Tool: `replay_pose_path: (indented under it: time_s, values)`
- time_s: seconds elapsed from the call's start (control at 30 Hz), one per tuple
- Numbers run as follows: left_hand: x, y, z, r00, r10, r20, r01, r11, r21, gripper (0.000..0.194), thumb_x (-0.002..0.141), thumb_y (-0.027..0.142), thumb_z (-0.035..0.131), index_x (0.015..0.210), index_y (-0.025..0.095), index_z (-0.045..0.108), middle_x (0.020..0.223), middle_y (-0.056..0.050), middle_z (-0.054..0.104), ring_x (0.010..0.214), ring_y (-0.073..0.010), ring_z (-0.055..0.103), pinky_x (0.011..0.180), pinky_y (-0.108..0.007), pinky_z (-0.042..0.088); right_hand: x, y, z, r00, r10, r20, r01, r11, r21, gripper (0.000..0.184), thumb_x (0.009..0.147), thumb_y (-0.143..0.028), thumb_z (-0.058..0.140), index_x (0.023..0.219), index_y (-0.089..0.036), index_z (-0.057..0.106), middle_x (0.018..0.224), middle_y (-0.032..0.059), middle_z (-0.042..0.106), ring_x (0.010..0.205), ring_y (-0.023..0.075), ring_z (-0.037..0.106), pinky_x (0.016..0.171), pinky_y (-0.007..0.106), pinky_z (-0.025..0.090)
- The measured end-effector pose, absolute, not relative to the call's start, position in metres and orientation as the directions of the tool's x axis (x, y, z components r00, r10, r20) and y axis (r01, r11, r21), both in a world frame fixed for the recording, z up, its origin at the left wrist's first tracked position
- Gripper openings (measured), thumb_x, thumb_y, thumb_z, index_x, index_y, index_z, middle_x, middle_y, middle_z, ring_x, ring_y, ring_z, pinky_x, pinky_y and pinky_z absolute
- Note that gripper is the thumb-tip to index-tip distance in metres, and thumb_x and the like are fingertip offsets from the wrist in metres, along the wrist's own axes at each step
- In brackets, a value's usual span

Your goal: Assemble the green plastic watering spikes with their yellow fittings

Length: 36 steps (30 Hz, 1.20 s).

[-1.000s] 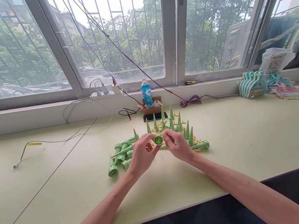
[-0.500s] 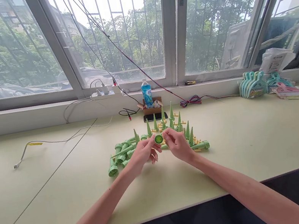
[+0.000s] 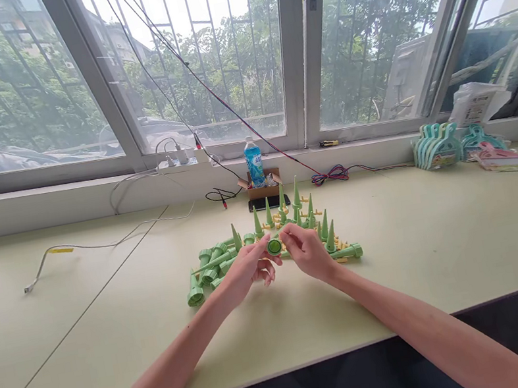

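Note:
My left hand (image 3: 251,265) grips a green plastic watering spike (image 3: 274,247), its round open end turned toward me. Close against that spike on the right, my right hand (image 3: 303,248) is closed in a pinch; whatever lies between its fingertips is hidden. Behind the hands several green watering spikes (image 3: 331,238) stand point up, with small yellow valve pieces (image 3: 342,245) among and on them. To the left, more green spikes (image 3: 210,273) lie in a loose heap, some with their capped ends toward me.
At the back are a blue bottle (image 3: 254,163), a small cardboard box (image 3: 265,189) and a black phone (image 3: 261,204). Cables (image 3: 330,174) run along the wall. Light-blue hangers (image 3: 436,146) and a pink packet (image 3: 503,157) sit far right. A white cable (image 3: 97,244) lies left.
The spike's open end has tipped slightly and shifted a little left and down in my left hand. At the far right edge, another person's hand with a packet has mostly drawn away.

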State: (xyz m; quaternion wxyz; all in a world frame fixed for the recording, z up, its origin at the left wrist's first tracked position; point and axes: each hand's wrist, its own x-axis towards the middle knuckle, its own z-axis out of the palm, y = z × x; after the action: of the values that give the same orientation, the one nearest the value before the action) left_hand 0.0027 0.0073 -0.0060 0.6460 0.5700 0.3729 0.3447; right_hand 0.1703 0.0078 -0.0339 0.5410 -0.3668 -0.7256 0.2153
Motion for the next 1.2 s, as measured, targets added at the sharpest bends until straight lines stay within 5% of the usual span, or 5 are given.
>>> replay_pose_path:
  time_s: [0.47, 0.7, 0.93, 1.2]
  values:
    - [-0.001, 0.004, -0.002, 0.495, 0.867, 0.06, 0.07, -0.109, 0.991, 0.034, 0.08, 0.047, 0.064, 0.091, 0.015, 0.058, 0.061, 0.003, 0.051, 0.049, -0.0099, 0.052, 0.043, -0.021, 0.04, 0.171, 0.007, -0.033, -0.167, 0.759, 0.629, 0.276, 0.648, -0.71, 0.025, 0.095, -0.032, 0.043, 0.074, -0.019, 0.044, 0.057, -0.0057, 0.034, 0.051, 0.0087, 0.028, 0.049, 0.022, 0.024]
    - [0.0, -0.001, -0.002, 0.437, 0.875, 0.208, 0.189, -0.315, 0.93, 0.031, 0.08, 0.045, 0.062, 0.09, 0.017, 0.055, 0.077, 0.0, 0.057, 0.05, -0.0081, 0.053, 0.04, -0.02, 0.041, 0.171, 0.008, -0.032, -0.158, 0.753, 0.639, 0.282, 0.654, -0.702, 0.025, 0.095, -0.031, 0.043, 0.073, -0.019, 0.045, 0.059, -0.005, 0.036, 0.052, 0.0086, 0.029, 0.049, 0.022, 0.025]
    - [0.0, 0.002, -0.009, 0.392, 0.874, 0.288, 0.288, -0.413, 0.864, 0.026, 0.079, 0.037, 0.066, 0.092, 0.02, 0.053, 0.055, 0.007, 0.045, 0.045, -0.0079, 0.048, 0.042, -0.019, 0.041, 0.171, 0.007, -0.032, -0.149, 0.764, 0.628, 0.281, 0.642, -0.714, 0.024, 0.095, -0.032, 0.042, 0.075, -0.019, 0.046, 0.059, -0.0046, 0.038, 0.051, 0.0086, 0.03, 0.048, 0.022, 0.025]
    - [0.003, 0.003, -0.011, 0.341, 0.803, 0.488, 0.309, -0.586, 0.749, 0.018, 0.082, 0.035, 0.062, 0.088, 0.018, 0.057, 0.091, -0.003, 0.054, 0.054, -0.0054, 0.049, 0.047, -0.02, 0.046, 0.17, 0.007, -0.031, -0.152, 0.775, 0.614, 0.276, 0.63, -0.726, 0.025, 0.095, -0.034, 0.042, 0.076, -0.019, 0.046, 0.059, -0.0049, 0.036, 0.051, 0.0086, 0.029, 0.048, 0.022, 0.024]
